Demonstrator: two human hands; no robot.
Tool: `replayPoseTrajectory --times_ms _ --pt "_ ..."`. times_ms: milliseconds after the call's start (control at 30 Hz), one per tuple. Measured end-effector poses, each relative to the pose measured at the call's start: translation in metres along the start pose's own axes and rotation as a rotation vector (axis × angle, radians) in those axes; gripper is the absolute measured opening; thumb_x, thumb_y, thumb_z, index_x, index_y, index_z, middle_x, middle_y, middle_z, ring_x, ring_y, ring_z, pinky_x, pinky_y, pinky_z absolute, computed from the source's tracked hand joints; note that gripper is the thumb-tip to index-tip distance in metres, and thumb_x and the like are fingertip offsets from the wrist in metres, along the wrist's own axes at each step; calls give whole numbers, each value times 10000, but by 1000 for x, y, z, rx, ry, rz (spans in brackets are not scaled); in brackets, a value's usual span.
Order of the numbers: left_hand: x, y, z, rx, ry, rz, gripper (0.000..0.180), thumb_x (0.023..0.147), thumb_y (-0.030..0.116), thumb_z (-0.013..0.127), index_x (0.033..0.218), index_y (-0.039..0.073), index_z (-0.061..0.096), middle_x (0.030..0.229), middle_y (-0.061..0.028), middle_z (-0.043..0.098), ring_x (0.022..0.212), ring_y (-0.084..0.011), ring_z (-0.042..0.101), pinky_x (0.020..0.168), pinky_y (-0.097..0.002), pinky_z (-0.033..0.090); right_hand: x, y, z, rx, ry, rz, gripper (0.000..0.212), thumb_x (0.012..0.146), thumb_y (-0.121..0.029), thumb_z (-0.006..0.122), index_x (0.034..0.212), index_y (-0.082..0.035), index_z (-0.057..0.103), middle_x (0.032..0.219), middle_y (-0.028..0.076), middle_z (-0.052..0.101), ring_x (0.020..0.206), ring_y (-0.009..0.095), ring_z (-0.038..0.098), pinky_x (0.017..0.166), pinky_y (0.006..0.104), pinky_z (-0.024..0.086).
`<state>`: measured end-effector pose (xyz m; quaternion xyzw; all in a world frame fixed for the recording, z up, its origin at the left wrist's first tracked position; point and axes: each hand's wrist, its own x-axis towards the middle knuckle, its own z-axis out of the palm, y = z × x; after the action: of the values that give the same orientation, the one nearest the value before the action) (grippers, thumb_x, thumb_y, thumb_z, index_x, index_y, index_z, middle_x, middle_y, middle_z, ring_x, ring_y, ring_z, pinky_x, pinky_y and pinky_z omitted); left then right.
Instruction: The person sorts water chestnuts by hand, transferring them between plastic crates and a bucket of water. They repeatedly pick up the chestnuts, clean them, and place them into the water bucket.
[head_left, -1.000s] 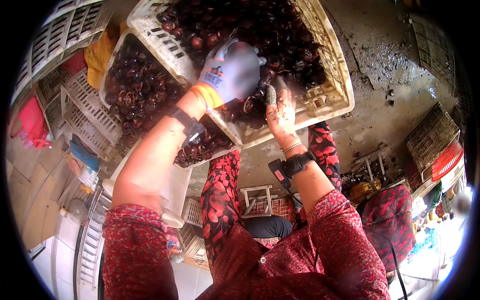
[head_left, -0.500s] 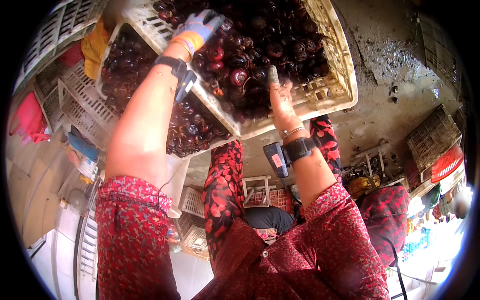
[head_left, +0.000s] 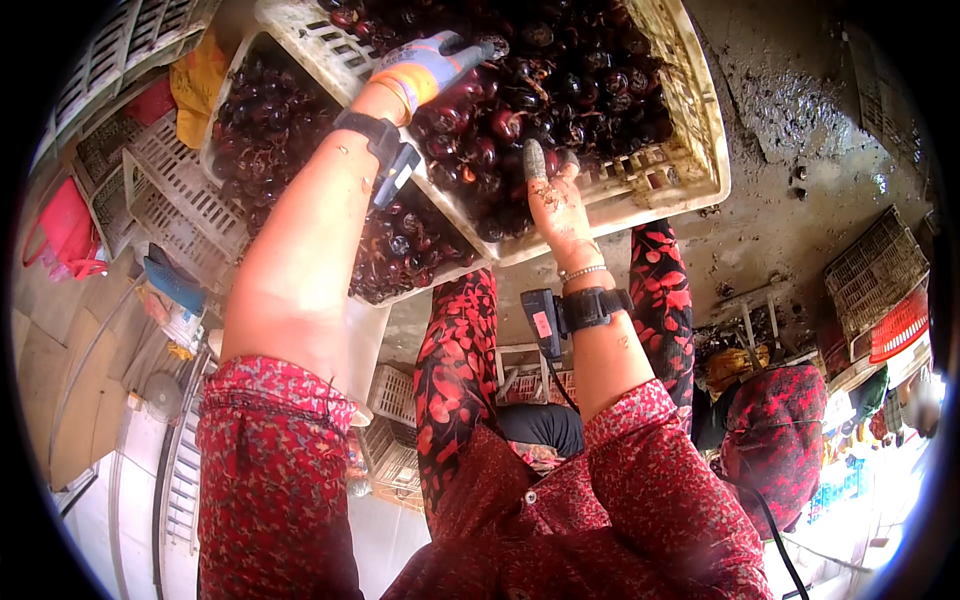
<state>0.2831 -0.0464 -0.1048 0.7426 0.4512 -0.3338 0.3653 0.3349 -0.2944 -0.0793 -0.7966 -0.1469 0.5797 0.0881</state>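
My left hand (head_left: pixel 425 72), in a grey glove with an orange cuff, reaches over a large pale plastic crate (head_left: pixel 705 130) filled with wet, glossy dark-red round bulbs (head_left: pixel 505 125). Its fingers are stretched out and apart, the tips against a rough dark bulb (head_left: pixel 496 46). At the crate's near side my right hand (head_left: pixel 557 205) lies palm up, its thumb outstretched and capped in grey. Dirt specks cling to this palm, and its other fingers are partly hidden. I see nothing held in it.
A second crate of dark bulbs (head_left: pixel 270 120) adjoins on the left. Stacked crates (head_left: pixel 185 180), a yellow cloth (head_left: pixel 197 90) and a pink bag (head_left: pixel 68 232) lie further left. Muddy wet floor (head_left: pixel 770 130) extends right, toward a tilted crate (head_left: pixel 872 270) and a red basket (head_left: pixel 898 325).
My left hand has moved rightward over the bulbs. My right hand has drawn slightly back and turned, showing more palm. The whole view has shifted a little.
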Motion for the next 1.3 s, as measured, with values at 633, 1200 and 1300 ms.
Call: replayPoseTrajectory --times_ms 633,1200,1300 --pt "-44 9 27 -195 50 142 779 666 647 638 1221 109 540 1183 -169 578 1129 -270 536 930 -334 420 -26 -34 22 993 249 268 753 789 -648 524 1254 -67 406 1166 128 538 967 248 547 855 339 436" --pt "-45 29 23 -63 -161 242 758 698 659 570 1160 58 595 1177 -136 590 1085 -308 547 935 -356 408 -49 -48 24 1392 232 120 565 880 -525 448 1252 -101 450 1187 96 515 1051 258 539 902 405 458" --pt "-39 13 15 -104 -185 340 662 705 601 619 1096 67 640 1090 -123 637 1003 -238 591 885 -338 434 -20 -31 46 1315 296 -112 539 900 -466 450 1284 -89 422 1259 116 472 1066 232 529 928 385 441"
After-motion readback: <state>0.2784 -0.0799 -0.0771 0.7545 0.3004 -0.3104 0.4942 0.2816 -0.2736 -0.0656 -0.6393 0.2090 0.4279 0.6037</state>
